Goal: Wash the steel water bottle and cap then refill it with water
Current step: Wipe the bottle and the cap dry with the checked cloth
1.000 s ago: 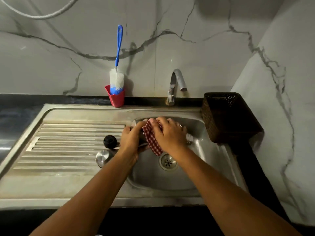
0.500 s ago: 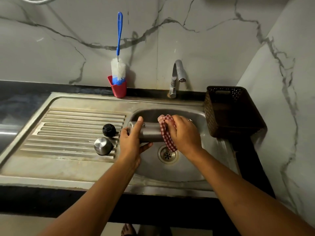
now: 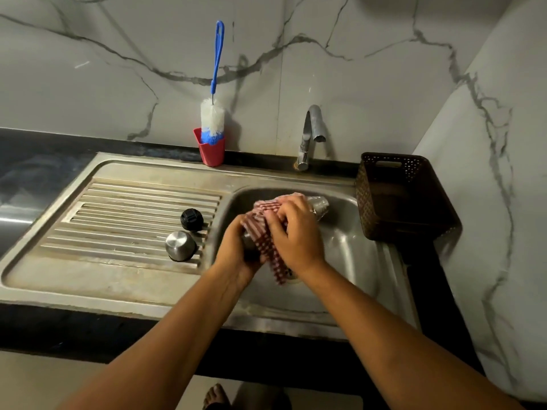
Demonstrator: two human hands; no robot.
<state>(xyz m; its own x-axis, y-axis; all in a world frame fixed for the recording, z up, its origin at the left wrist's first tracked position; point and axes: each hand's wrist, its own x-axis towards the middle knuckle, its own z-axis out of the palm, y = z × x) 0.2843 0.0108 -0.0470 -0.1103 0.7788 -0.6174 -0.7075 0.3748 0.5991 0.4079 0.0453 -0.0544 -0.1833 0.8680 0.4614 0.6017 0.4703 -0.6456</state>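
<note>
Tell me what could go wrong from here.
The steel bottle, gripped by the left hand while the right hand holds the checked cloth round it, may slip into the sink. The steel cap and black cap sit near the sink's edge; the left forearm could knock them in.

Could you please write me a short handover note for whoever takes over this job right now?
Left hand grips the steel bottle by its near end, lying tilted over the sink basin.
Right hand clasps the checked cloth round the bottle's middle.
Steel cap and black stopper sit apart on the drainboard, left of the basin.
Done: bottle opened; its outside is being wiped.
Left: finish wiping, see to cap and stopper (I cannot tell whether they are washed), refill at the tap, which shows no water running, then close.
</note>
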